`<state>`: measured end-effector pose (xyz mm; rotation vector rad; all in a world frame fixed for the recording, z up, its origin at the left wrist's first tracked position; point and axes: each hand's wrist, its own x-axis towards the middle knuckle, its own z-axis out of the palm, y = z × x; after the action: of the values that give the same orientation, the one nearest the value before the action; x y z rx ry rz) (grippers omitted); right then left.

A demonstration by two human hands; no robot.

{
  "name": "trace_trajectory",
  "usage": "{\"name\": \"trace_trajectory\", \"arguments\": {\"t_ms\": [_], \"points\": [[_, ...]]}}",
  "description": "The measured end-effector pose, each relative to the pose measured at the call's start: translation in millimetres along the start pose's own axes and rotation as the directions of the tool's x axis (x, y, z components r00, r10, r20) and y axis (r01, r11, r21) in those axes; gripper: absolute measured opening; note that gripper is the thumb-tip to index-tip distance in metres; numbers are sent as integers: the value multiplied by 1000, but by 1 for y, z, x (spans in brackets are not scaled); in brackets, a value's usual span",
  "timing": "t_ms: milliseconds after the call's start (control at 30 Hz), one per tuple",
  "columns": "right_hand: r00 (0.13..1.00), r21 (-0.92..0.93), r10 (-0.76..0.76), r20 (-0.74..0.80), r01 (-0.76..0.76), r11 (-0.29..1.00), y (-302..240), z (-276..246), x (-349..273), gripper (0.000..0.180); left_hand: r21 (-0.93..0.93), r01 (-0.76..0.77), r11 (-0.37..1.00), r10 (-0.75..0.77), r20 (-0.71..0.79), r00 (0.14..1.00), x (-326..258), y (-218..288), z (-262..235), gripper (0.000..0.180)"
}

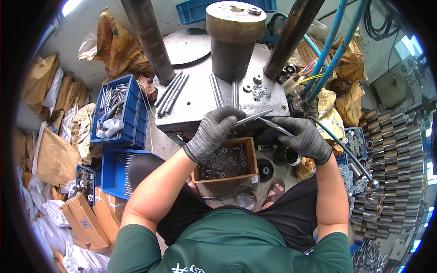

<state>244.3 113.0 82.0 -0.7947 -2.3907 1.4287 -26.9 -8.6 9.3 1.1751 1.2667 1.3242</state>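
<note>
My left hand (215, 132), in a grey glove, is closed around a slim metal rod (255, 117) whose tapered end points right. My right hand (306, 138), gloved the same way, grips a thin metal tool with a bent tip (276, 126). Its tip is close to the rod; I cannot tell whether they touch. Both hands are above the front edge of a grey metal machine table (191, 111). On that table lie a bundle of metal rods (172, 93), two more rods (216, 91), small bearings (247, 88) and loose little metal parts (262, 93).
A thick steel ram (232, 54) stands between two dark posts (148, 38). Below my hands is a cardboard box (227, 179) of small ring-shaped parts. Blue bins (140, 116) stand at left; stacked metal cylinders (393, 168) line the right. Blue hoses (334, 50) hang at upper right.
</note>
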Motion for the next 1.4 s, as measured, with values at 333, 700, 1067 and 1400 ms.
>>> {"name": "trace_trajectory", "arguments": {"t_ms": [333, 700, 1067, 1400], "points": [[1000, -1, 8, 30, -8, 1000, 3, 24, 9, 45, -165, 42, 985, -45, -15, 999, -1, -2, 4, 35], [997, 25, -14, 70, 12, 1000, 16, 35, 11, 41, -190, 26, 981, -20, 37, 999, 1, -1, 10, 38], [993, -75, -54, 108, 62, 995, 5, 36, 12, 50, -376, 109, 920, -87, 76, 993, 3, -2, 9, 47], [967, -278, -256, 9, 249, 928, 9, 52, 19, 51, -736, 233, 636, -155, 173, 973, 9, -3, 4, 54]]}}
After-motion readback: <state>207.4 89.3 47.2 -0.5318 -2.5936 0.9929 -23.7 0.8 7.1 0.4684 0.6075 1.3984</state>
